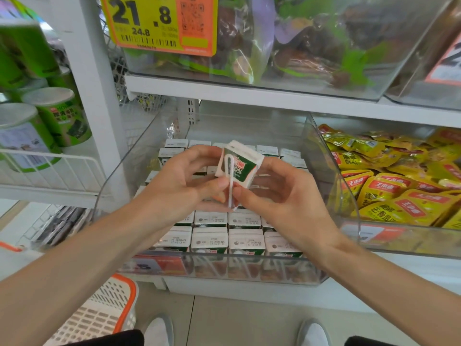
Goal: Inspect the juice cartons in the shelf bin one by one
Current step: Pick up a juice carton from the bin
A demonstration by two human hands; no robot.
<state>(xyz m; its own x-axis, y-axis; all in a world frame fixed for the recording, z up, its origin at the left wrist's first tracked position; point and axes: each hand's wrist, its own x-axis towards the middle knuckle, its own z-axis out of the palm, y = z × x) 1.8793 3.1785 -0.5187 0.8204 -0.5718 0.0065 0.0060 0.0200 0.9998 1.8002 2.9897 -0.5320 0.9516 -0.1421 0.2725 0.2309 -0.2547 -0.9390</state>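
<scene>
- Head view: the lower end of the held juice carton [240,166] is hidden behind both thumbs, and its wrapped straw [230,182] crosses the print, so only "0%" and a red logo can be read.
- The hands and forearms cover the middle rows of cartons in the bin [210,239]. The date stamps on their tops are too small to read.
- The bags in the upper bin [287,53] are blurred behind clear plastic.
- The held carton is tilted above the middle of the shelf bin [331,275], between the two hands.
- The left hand [179,181] grips its left side, thumb at the lower front and fingers curled behind the top.
- The right hand [282,196] pinches its lower right edge near the straw's end.
- The carton is a small white-and-green paperboard block with folded corner flaps. The bin is glossy clear plastic with rounded front corners.
- Crinkled yellow snack packets [399,186] fill the bin to the right.
</scene>
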